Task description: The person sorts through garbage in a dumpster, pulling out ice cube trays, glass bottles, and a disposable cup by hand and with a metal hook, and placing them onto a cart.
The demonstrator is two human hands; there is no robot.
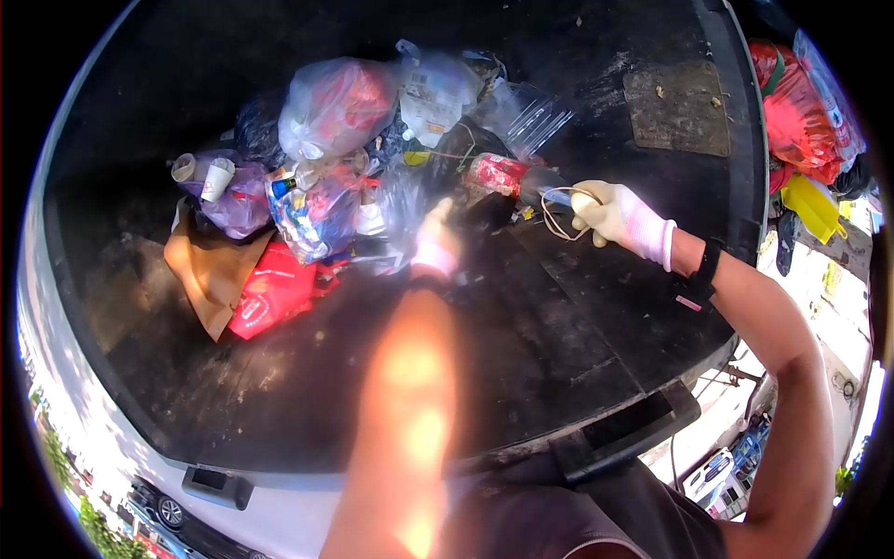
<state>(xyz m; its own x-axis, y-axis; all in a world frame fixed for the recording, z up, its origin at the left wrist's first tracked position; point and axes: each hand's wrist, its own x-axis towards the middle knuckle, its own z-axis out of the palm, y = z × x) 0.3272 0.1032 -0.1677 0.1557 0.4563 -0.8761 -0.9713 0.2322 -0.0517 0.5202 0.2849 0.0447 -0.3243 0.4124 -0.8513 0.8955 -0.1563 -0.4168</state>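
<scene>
My right hand (605, 216), in a pale glove with a pink cuff, is closed around a thin looped cord (551, 220). Just left of its fingers lies what looks like a bottle with a red label (498, 174), its end toward the hand dark and bluish. My left hand (438, 240), gloved too, reaches in beside a clear plastic bag (399, 210); motion blurs it and its fingers cannot be made out. Around it are a clear bag of mixed wrappers (317, 219), a red bag (277, 291) and a brown paper bag (209, 270).
Large knotted bags (335, 107) are piled farther back in the dark bin (521, 373). Paper cups (217, 179) rest on a purple bag (237, 207). A flat brown board (677, 109) lies at right. Outside hang red bags (799, 116) and a yellow bag (813, 210).
</scene>
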